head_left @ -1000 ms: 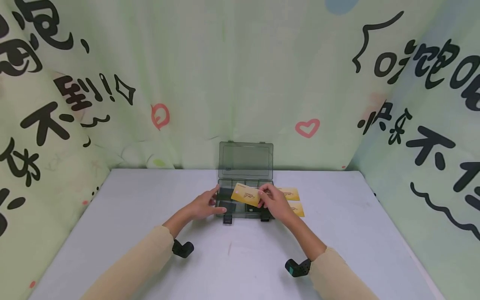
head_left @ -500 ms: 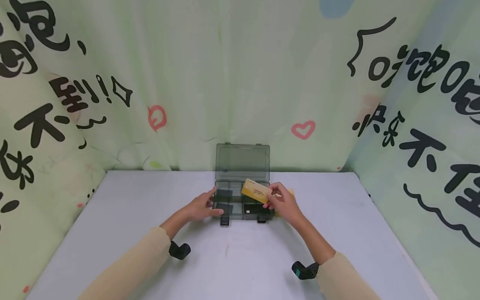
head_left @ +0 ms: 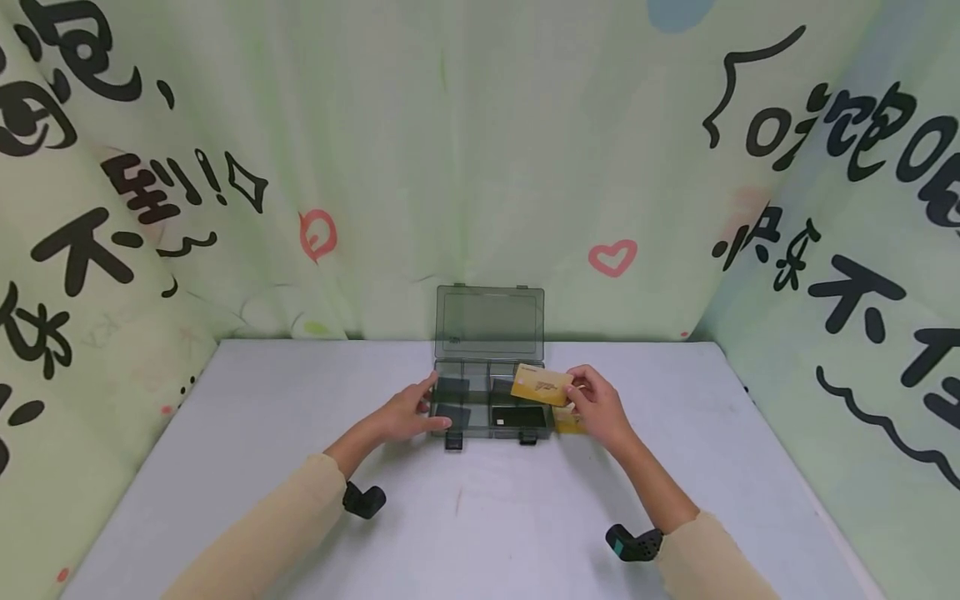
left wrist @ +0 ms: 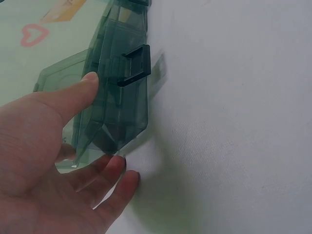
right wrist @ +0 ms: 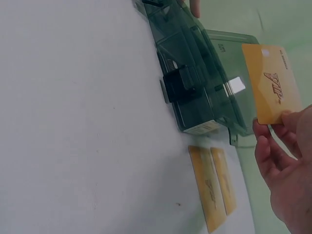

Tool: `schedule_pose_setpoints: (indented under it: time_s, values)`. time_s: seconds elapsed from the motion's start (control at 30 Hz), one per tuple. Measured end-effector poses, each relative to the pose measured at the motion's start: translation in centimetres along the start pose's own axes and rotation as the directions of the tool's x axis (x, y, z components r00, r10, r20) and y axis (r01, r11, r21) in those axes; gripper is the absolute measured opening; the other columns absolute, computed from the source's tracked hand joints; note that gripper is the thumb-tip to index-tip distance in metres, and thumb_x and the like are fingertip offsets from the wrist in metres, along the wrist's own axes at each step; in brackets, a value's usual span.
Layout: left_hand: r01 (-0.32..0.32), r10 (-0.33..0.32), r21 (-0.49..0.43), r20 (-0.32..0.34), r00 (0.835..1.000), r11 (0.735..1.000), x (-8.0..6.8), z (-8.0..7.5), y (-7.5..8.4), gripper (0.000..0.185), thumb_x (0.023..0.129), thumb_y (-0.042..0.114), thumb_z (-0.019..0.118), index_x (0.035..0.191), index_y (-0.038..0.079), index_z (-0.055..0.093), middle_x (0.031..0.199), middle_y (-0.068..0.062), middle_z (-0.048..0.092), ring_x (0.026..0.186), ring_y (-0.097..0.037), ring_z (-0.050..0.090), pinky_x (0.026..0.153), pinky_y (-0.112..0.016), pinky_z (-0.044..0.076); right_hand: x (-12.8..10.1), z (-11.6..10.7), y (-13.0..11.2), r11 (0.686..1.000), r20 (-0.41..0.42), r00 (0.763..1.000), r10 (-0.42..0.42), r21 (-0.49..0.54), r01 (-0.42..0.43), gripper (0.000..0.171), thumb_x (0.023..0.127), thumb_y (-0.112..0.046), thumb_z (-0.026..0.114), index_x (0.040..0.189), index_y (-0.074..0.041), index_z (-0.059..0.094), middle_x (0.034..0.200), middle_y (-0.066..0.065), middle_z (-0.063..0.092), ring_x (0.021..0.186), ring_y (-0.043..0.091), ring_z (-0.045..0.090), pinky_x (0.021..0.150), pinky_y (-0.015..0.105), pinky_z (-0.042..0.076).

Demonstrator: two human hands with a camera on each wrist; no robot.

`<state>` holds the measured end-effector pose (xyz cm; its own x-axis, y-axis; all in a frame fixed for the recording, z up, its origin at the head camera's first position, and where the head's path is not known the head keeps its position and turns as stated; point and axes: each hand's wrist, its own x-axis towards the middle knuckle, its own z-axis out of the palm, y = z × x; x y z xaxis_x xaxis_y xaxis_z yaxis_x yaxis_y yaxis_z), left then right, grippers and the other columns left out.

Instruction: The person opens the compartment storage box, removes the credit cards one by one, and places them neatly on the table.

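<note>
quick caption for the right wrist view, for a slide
Right hand pinches a gold card above the open smoky-green organizer box; two more gold cards lie on the table.

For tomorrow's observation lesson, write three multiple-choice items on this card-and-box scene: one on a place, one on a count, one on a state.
1. Where is the left hand?
A on the box's left end
B flat on the lid
C by the table edge

2. How many gold cards lie on the table?
A none
B two
C five

3. How is the organiser box?
A shut
B overturned
C lid open

Answers:
1 A, the fingers touch that end.
2 B, the right wrist view shows two side by side.
3 C, the lid stands upright.
</note>
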<state>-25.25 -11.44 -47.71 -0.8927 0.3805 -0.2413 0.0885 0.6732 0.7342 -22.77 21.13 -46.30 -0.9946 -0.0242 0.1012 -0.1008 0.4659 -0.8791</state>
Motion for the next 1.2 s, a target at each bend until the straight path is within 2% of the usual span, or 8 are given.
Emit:
schedule_pose_setpoints:
  time_s: [0.27,0.47,0.77,1.2]
  values:
    - [-0.011,0.011,0.003,0.002,1.0,1.0,0.0,-0.3,-0.1,0.09,0.089,0.035,0.069,0.156,0.012,0.014,0.137,-0.014,0.048,0.119,-0.025,0.052,0.096,-0.045,0.046,0.2,-1.3,0.3,0.999,-0.021,0.999,0.026,-0.042,-0.027,0.016,0.1,-0.011,0.05,0.114,-0.002,0.052,0.101,0.017,0.056,0.079,0.016,0.059,0.065,0.022,0.045]
    - [-0.002,0.002,0.003,0.005,1.0,1.0,0.2,-0.3,0.1,0.089,0.09,0.036,0.068,0.157,0.015,0.013,0.14,-0.014,0.046,0.122,-0.026,0.051,0.099,-0.047,0.045,0.2,-2.4,1.0,0.994,-0.059,0.998,0.02,-0.109,-0.026,0.015,0.1,-0.011,0.051,0.113,-0.004,0.054,0.101,0.014,0.057,0.077,0.01,0.058,0.07,0.02,0.047]
    - [0.007,-0.007,-0.003,0.001,1.0,1.0,-0.2,-0.2,0.1,0.089,0.09,0.034,0.069,0.156,0.013,0.014,0.138,-0.015,0.047,0.12,-0.026,0.051,0.097,-0.046,0.046,0.1,-4.0,1.8,0.983,-0.131,0.988,0.076,-0.155,-0.096,0.021,0.101,-0.011,0.049,0.121,-0.004,0.053,0.11,0.017,0.056,0.086,0.019,0.06,0.07,0.013,0.045]
    - [0.007,-0.007,-0.004,0.005,1.0,1.0,-0.2,-0.2,-0.1,0.09,0.09,0.036,0.069,0.157,0.014,0.013,0.14,-0.015,0.046,0.122,-0.026,0.051,0.099,-0.047,0.045,-0.4,-5.5,3.4,0.965,-0.154,0.979,0.134,-0.205,-0.164,0.026,0.101,-0.008,0.046,0.127,-0.003,0.049,0.119,0.02,0.054,0.101,0.028,0.058,0.071,0.01,0.045]
